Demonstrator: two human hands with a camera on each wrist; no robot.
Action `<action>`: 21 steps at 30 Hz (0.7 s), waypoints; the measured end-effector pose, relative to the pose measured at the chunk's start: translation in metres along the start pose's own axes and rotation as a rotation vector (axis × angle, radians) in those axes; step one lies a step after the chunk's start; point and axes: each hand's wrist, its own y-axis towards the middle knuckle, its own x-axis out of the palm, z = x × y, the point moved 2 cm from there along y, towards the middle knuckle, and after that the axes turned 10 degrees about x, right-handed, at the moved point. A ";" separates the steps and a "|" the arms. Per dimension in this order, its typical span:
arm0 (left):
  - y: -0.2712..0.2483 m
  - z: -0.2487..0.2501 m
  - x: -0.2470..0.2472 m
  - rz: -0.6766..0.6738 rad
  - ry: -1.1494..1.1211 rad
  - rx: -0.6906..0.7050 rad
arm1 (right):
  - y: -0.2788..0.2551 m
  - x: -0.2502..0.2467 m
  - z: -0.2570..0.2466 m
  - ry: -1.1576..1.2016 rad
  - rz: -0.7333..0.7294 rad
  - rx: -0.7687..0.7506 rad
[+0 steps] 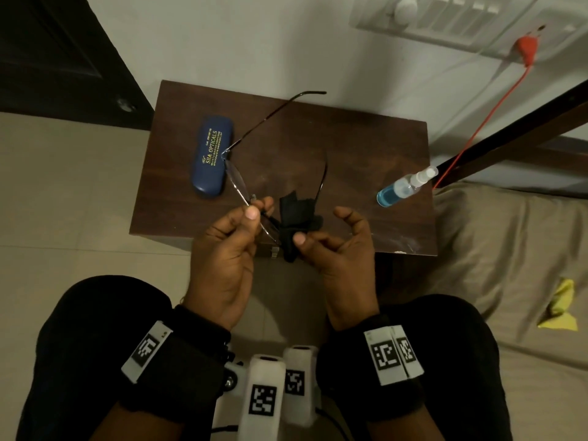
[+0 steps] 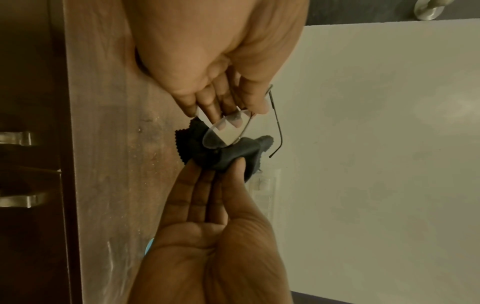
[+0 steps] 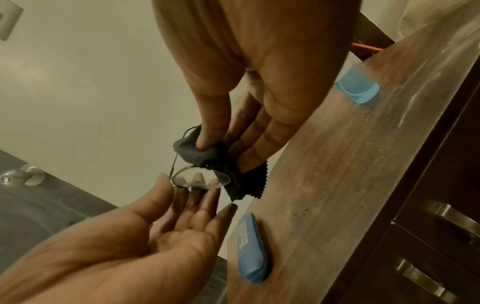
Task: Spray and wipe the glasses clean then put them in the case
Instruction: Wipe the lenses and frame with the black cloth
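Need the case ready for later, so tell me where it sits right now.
In the head view the blue case lies closed on the left part of the wooden table, just beyond the left hand, beside the held glasses.

Black wristbands [image 1: 178, 354] carry white square-coded tags [image 1: 147, 351] (white camera mounts [image 1: 264, 393] between), above black trousers [image 1: 79, 338].

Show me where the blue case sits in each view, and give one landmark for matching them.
Head: the case lies shut on the table's left side, just left of the glasses.
Left wrist: not in view.
Right wrist: the case lies at the lower centre, on the table edge below the left hand.
Landmark: the black cloth pinched by the right hand, seen in all three.
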 end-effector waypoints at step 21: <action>0.006 0.001 -0.011 0.043 0.019 -0.001 | 0.010 -0.019 -0.018 0.071 0.087 -0.048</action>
